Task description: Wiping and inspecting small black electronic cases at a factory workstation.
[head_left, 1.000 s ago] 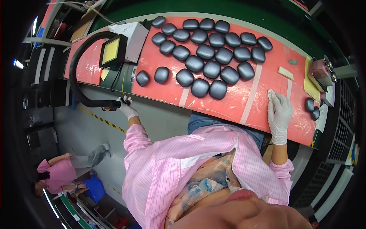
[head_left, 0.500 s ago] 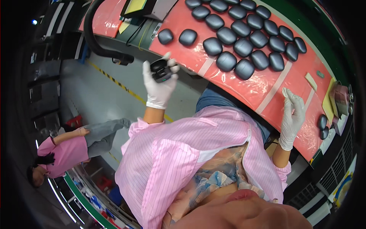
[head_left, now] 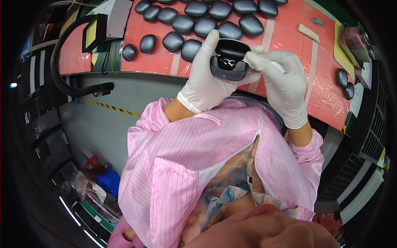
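Observation:
My left hand (head_left: 206, 84), in a white glove, is closed around an earbud charging case (head_left: 230, 73) with its lid up. The case is dark grey outside and glossy black inside, and a small green light glows on its front. At the case's right edge is my right hand (head_left: 286, 80), also gloved, with its fingers pinched together. A bit of white shows between those fingers, too indistinct against the glove to name. Several closed grey cases (head_left: 205, 27) lie on the red mat (head_left: 285, 45) beyond my hands.
A black flexible hose (head_left: 62, 76) curves down at the left beside a grey box (head_left: 115, 18). A white strip (head_left: 308, 33), a small green piece (head_left: 317, 21), a yellow pad (head_left: 345, 45) and two dark cases (head_left: 341, 78) lie toward the mat's right end.
My left hand has brought the open case rightward, from over the floor to the mat's front edge. My right hand has come in from the right to meet it. The view has turned.

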